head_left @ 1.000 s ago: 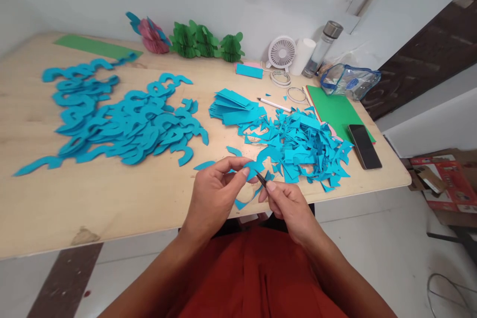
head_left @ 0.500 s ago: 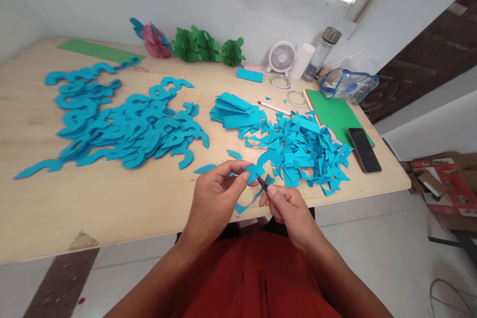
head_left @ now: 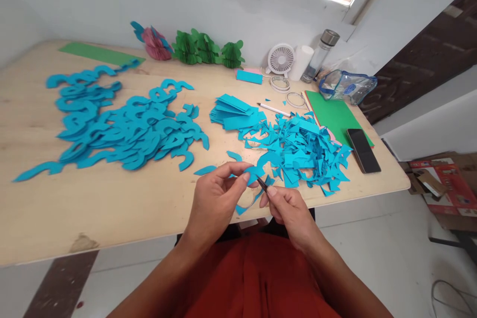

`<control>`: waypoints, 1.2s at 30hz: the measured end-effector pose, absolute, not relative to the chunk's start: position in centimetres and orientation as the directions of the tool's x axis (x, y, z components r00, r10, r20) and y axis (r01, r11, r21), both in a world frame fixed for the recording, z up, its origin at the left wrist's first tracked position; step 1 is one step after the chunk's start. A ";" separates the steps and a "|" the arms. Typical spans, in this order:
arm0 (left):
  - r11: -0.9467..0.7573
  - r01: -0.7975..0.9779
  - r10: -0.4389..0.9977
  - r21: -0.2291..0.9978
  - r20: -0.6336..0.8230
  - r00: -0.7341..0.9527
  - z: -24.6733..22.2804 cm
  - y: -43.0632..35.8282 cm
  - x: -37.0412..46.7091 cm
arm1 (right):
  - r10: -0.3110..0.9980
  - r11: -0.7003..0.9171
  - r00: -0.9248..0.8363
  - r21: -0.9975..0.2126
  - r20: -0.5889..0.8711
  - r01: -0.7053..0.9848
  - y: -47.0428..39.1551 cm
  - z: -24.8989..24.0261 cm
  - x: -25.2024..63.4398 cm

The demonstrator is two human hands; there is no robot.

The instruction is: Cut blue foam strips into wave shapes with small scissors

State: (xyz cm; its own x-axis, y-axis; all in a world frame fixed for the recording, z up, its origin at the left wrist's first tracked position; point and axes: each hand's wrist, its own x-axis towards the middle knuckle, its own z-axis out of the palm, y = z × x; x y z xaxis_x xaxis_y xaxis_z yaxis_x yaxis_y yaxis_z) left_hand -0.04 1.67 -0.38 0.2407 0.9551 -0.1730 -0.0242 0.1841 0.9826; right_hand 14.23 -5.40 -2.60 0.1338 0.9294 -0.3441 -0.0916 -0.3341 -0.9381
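Observation:
Between the thumb and fingers of my left hand (head_left: 218, 194) is a blue piece of paper (head_left: 254, 173) with curved edges. My right hand (head_left: 288, 208) is closed around scissors (head_left: 262, 184); the handles are mostly hidden in the fingers. The dark blades meet the edge of the paper. A thin blue offcut (head_left: 243, 209) lies under the hands near the table edge. Left of them spreads a heap of wavy blue cut-outs (head_left: 145, 129). To the right lies a pile of blue scraps (head_left: 301, 149), with stacked blue paper strips (head_left: 236, 111) behind.
A white pencil (head_left: 275, 109), tape rolls (head_left: 279, 83), a small fan (head_left: 281, 59) and a bottle (head_left: 320, 57) stand or lie toward the back. At the right are green sheets (head_left: 337, 117) and a phone (head_left: 363, 150). Green paper shapes (head_left: 203, 47) line the wall.
The hands, paper and scissors hold almost the same position. The camera view has shifted very slightly.

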 end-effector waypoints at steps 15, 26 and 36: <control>0.166 -0.016 0.959 0.986 -0.158 0.237 -0.2 1.6 0.1 | 0.929 -0.333 0.140 -0.939 -0.343 -0.088 -5.5 -2.8 14.2; 0.159 -0.015 0.959 0.987 -0.151 0.241 -0.4 1.5 -0.1 | 0.929 -0.335 0.140 -0.939 -0.343 -0.077 -5.6 -2.5 14.2; 0.175 -0.034 0.956 0.984 -0.162 0.245 -0.2 1.6 -0.1 | 0.934 -0.317 0.160 -0.948 -0.320 -0.044 -5.7 -2.7 14.3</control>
